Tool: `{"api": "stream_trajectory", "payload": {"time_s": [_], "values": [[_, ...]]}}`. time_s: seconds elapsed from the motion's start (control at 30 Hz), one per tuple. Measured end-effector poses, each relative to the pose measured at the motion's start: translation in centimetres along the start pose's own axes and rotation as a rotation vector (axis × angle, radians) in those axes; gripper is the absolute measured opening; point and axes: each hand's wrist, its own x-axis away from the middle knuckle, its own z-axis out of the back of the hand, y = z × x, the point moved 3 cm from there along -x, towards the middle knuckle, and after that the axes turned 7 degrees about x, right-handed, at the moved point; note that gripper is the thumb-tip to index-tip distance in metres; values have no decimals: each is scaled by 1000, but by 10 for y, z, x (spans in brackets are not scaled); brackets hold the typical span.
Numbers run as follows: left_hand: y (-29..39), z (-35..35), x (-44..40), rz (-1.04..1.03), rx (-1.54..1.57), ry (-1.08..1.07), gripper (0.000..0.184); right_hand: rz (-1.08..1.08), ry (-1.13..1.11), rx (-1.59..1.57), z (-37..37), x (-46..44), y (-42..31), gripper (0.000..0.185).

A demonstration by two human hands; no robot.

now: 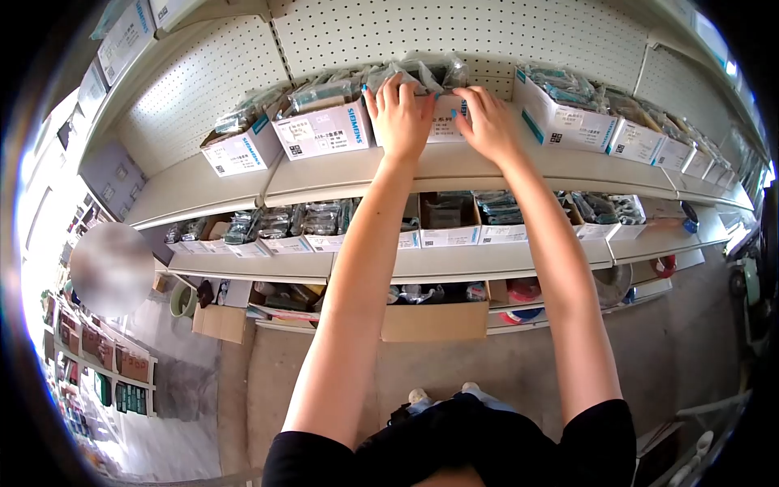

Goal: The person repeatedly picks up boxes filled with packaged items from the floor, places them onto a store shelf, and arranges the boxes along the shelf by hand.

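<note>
A white cardboard box filled with plastic-wrapped packets stands on the upper shelf, between my two hands. My left hand grips its left side, fingers bent over the top edge by the clear wrapping. At the right corner, my right hand has its thumb on the front face and its fingers over the top. Part of the box's front is hidden behind the left hand. Close on the left is a similar Siemens-printed box; to the right, past a gap, another Siemens box holds wrapped packets.
The shelf backs onto a perforated panel. More open boxes line the lower shelf. Beneath it stands a brown carton. A person with a blurred head is at the left, near another rack.
</note>
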Motion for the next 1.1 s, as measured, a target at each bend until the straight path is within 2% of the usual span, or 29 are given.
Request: {"api": "stream_trajectory", "payload": {"time_s": [0.2,0.33,0.37,0.47,0.5,0.6,0.63,0.73,0.77,0.87,1.1], "values": [[8,1,-4,-101,120,-16,38,-66,123,100,12,0,4,19],[12,3,-6,-138,279,-25,54,-173,192,157,18,3,10,14],[11,2,-6,-145,237,-43,68,-197,214,174,19,3,11,13],[4,1,-1,75,186,-30,78,-228,245,225,21,4,12,14],[3,1,-3,105,216,-19,87,-252,247,212,21,4,13,13],[-4,-4,1,426,391,-234,83,-286,259,242,22,5,14,12],[-1,-2,1,320,325,-172,79,-297,228,241,24,6,15,12],[0,-3,1,424,398,-361,73,-174,324,218,37,4,16,15],[-1,-8,4,272,465,-282,70,-112,287,145,35,5,16,20],[10,-10,2,319,466,-392,69,-110,245,47,27,8,10,19],[-1,-24,6,245,611,-390,69,-153,250,98,29,8,13,14]]}}
